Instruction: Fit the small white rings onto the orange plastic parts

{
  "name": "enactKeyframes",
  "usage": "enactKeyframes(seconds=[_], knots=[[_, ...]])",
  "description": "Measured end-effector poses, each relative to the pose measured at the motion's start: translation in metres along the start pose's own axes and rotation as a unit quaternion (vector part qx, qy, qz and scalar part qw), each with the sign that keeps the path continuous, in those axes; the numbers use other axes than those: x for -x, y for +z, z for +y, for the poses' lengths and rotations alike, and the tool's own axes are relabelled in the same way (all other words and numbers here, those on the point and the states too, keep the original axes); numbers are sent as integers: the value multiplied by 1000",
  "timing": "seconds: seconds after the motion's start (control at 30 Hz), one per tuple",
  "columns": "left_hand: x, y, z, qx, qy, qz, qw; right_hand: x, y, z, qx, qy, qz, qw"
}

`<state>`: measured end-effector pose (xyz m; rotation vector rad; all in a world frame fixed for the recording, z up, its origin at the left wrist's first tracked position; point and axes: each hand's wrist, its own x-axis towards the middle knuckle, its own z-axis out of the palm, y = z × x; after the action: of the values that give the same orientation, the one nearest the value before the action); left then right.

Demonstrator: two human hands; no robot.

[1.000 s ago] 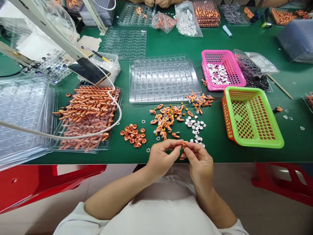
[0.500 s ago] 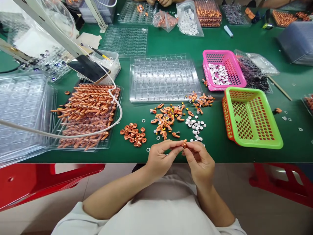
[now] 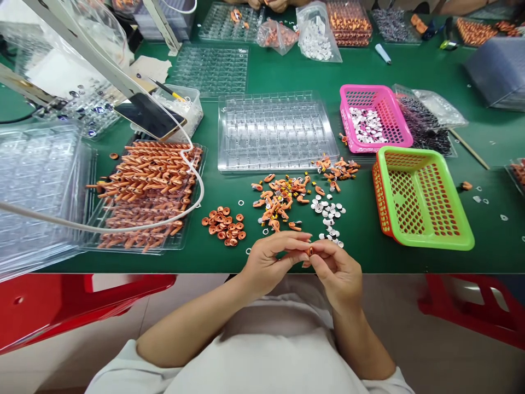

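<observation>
At the table's front edge, my left hand (image 3: 268, 261) and my right hand (image 3: 338, 272) meet fingertip to fingertip. Between them they pinch a small orange plastic part (image 3: 310, 251), mostly covered by the fingers. Just beyond lies a loose pile of orange parts with yellow and grey bits (image 3: 281, 200). Small white discs (image 3: 328, 210) are scattered nearest my right hand, some showing a black side. To the left of my left hand sits a heap of copper-coloured round cups (image 3: 223, 225).
A clear moulded tray (image 3: 276, 131) lies behind the piles. Right of it stand a pink basket (image 3: 346, 117) holding white pieces and a green basket (image 3: 453, 238). Stacked trays of orange parts (image 3: 147, 180), a phone (image 3: 150, 116) and a white cable (image 3: 200, 186) occupy the left. Another person's hands (image 3: 276, 4) show at the far side.
Both hands have dropped slightly towards me. The orange part has turned between the fingertips, and my left index finger has lifted away from it a little.
</observation>
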<state>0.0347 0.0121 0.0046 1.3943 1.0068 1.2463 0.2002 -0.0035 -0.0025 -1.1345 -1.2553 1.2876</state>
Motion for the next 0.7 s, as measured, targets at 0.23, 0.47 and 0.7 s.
enactKeyframes(seconds=[0.23,0.47,0.7], knots=[[-6,-7,6,-63,112,-39,991,1,-5,-3,-11,-8,-46,999],[-4,-9,8,-141,148,-44,978,-1,-9,-4,-5,-26,-67,997],[-1,-11,8,-149,162,-68,973,-1,-9,-1,-81,32,-86,993]])
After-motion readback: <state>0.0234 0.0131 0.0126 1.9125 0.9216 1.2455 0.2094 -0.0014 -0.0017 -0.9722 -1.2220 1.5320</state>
